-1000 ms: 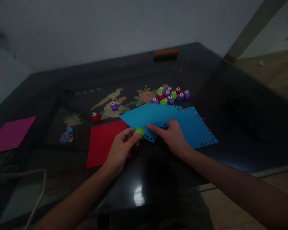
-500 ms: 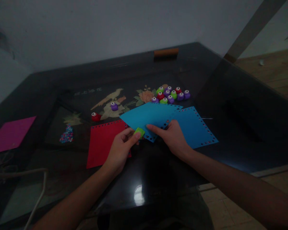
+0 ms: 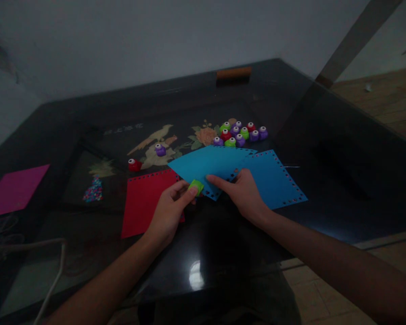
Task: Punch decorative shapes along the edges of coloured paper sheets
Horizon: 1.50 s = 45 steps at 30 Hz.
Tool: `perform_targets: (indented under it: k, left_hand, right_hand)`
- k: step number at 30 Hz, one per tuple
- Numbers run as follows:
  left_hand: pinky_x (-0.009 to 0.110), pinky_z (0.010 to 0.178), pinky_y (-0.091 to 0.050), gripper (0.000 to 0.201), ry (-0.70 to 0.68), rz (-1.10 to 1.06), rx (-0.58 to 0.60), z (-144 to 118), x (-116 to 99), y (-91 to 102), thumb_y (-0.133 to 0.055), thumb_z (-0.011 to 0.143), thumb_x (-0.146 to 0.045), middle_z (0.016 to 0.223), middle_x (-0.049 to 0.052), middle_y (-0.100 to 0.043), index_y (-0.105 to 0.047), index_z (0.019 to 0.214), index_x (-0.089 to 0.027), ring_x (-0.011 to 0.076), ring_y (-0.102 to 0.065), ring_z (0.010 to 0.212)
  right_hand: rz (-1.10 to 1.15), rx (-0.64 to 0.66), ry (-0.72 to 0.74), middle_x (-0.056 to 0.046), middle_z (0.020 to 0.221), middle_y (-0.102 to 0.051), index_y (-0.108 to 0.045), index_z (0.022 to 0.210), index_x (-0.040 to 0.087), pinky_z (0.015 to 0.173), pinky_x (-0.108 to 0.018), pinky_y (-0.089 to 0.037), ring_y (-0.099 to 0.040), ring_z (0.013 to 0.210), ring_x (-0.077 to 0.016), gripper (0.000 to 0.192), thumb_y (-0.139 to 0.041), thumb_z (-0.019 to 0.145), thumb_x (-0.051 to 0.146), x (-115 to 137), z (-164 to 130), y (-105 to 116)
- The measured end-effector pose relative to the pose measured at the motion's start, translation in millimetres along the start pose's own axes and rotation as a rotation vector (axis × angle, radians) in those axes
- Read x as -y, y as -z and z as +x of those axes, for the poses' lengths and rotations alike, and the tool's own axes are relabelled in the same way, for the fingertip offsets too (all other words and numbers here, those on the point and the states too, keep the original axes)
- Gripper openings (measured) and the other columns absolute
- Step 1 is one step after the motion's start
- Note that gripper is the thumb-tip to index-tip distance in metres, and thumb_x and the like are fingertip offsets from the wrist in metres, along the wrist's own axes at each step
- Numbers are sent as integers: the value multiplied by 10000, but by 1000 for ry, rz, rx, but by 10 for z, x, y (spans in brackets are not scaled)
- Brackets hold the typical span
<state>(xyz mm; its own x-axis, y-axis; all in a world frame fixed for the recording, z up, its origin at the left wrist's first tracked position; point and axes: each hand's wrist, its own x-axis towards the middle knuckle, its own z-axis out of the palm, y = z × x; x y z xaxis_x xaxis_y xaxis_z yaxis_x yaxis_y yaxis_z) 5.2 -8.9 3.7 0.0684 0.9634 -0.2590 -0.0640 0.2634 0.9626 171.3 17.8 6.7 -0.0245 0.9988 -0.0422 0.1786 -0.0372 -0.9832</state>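
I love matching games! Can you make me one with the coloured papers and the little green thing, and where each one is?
Things:
1. green punch
2. red sheet
3. pink sheet
4. upper blue sheet

Places:
A. far left on the table
B. held by the right hand
C. pinched in the left hand
D. flat under the left hand

Pairs: 1-C, 2-D, 3-A, 4-B

Left hand (image 3: 168, 212) pinching, thumb forward; right hand (image 3: 242, 195) fingers curled, gripping.

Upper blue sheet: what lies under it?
The upper blue sheet overlaps a second blue sheet at its right and the dark table. Whatever else it covers is hidden.
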Motion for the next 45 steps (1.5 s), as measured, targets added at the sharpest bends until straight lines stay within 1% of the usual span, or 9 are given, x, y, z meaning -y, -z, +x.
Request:
perform_targets:
  k: [6, 10, 17, 21, 26, 33, 37, 42, 45]
  left_hand:
    - [242, 665, -390, 292, -4, -7, 0, 8, 7, -5, -716, 735, -423, 793, 10, -614, -669, 859, -163, 131, -504, 707]
    - [246, 674, -398, 278, -14, 1, 6, 11, 16, 0, -704, 752, -419, 801, 12, -612, -670, 867, -169, 135, -510, 717]
    - [229, 667, -401, 278, -25, 2, 14, 17, 36, 13, -705, 753, -430, 789, 4, -612, -675, 858, -174, 121, -506, 711]
    - [223, 658, -402, 290, -14, -4, 5, 9, 25, 9, -714, 742, -437, 790, 4, -620, -681, 858, -174, 114, -504, 696]
    - [222, 653, -403, 280, -7, -5, 6, 5, 17, 3, -711, 745, -432, 766, 0, -613, -680, 851, -175, 115, -505, 693]
    - [229, 660, -404, 288, -2, -1, 0, 8, 18, 2, -718, 729, -439, 754, 0, -604, -670, 829, -173, 126, -516, 704]
    - [228, 650, -398, 290, 1, 1, 14, 4, 6, 4, -709, 741, -433, 772, 3, -605, -672, 861, -172, 123, -507, 692]
    - [221, 641, -388, 276, -18, 10, -1, -7, 6, 6, -712, 739, -428, 734, -4, -593, -664, 807, -165, 115, -497, 668]
    - [227, 666, -394, 267, -29, 8, -8, -11, 5, 3, -707, 746, -420, 741, -1, -603, -671, 824, -167, 123, -510, 690]
  right_hand:
    - [42, 13, 23, 76, 497, -293, -291, 508, 215, 424, -228, -219, -249, 462, -63, 488, -686, 699, 428, 18, -2, -2]
    - [23, -4, 7, 76, 493, -280, -273, 503, 219, 418, -229, -196, -243, 461, -63, 509, -689, 693, 442, 11, -3, -4]
    - [25, 10, 1, 77, 494, -283, -301, 509, 216, 420, -231, -200, -252, 468, -67, 487, -683, 697, 453, -8, 6, -3]
    - [33, 11, -7, 79, 484, -275, -289, 504, 219, 417, -233, -187, -248, 464, -67, 498, -687, 691, 454, -13, 5, -3]
    - [59, 31, 9, 73, 499, -298, -303, 508, 217, 433, -237, -214, -257, 467, -70, 475, -677, 701, 438, -6, 2, 1]
    - [57, 27, -4, 75, 498, -293, -311, 519, 217, 430, -237, -209, -254, 469, -70, 467, -687, 694, 430, -16, 3, -3]
    - [51, 22, -10, 77, 486, -295, -296, 511, 217, 414, -228, -201, -254, 456, -64, 484, -688, 692, 437, -11, -2, -4]
    - [27, 25, -1, 80, 477, -273, -265, 500, 219, 401, -222, -177, -235, 449, -57, 506, -683, 700, 420, 13, -12, 4]
    - [37, 34, 11, 76, 486, -289, -302, 506, 215, 412, -226, -202, -252, 459, -63, 477, -678, 708, 427, 16, -12, 7]
